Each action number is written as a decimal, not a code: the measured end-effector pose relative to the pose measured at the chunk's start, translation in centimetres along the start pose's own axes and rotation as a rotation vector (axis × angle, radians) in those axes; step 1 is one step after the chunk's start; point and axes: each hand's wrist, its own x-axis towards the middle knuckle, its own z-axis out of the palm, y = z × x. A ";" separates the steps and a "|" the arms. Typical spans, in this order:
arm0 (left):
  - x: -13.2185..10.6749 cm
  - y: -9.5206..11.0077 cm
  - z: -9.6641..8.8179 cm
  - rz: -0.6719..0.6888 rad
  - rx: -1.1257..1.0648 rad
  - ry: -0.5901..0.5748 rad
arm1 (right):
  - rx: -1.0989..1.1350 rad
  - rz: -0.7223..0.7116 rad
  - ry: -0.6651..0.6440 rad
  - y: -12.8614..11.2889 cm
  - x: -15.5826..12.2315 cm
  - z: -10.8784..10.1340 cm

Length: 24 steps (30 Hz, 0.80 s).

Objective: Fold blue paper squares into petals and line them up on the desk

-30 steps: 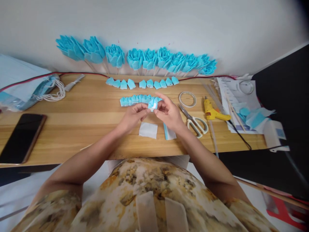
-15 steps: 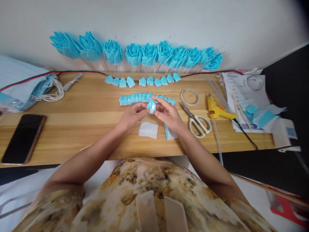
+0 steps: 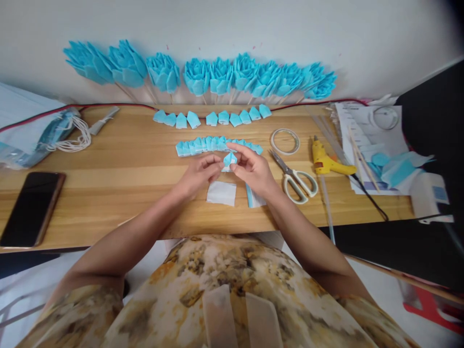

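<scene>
We hold one small folded blue piece (image 3: 230, 159) above the near-middle of the wooden table (image 3: 126, 154), left hand (image 3: 203, 174) pinching its left edge and right hand (image 3: 253, 173) pinching its right, thumb and fingers closed on it from both sides; on the far side we count ten folded pieces (image 3: 181, 121) in a row, four to the left of a gap and six to the right; nearer to us runs a second, overlapping row (image 3: 199, 145), too tightly packed and partly hidden for us to count; at the far wall we see at least nine blue flowers (image 3: 164, 73) on sticks, those at the right overlapping; near us lies one white square (image 3: 221, 193), with one blue-edged sheet (image 3: 256, 198) just right of it; to the right we have one tape roll (image 3: 272, 141), one pair of scissors (image 3: 286, 169) and one yellow glue gun (image 3: 322, 162); at the near left, one phone (image 3: 32, 208).
</scene>
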 end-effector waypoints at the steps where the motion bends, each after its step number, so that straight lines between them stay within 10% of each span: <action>1: 0.0 0.1 0.0 0.015 -0.011 -0.002 | -0.002 0.003 0.002 0.0 0.0 0.0; 13: 0.1 0.6 0.0 0.030 0.010 0.100 | 0.062 0.068 0.004 -0.7 -0.1 -0.2; 24: 0.3 -0.3 -0.1 0.079 0.024 -0.044 | 0.028 0.006 0.124 -0.4 0.1 -0.1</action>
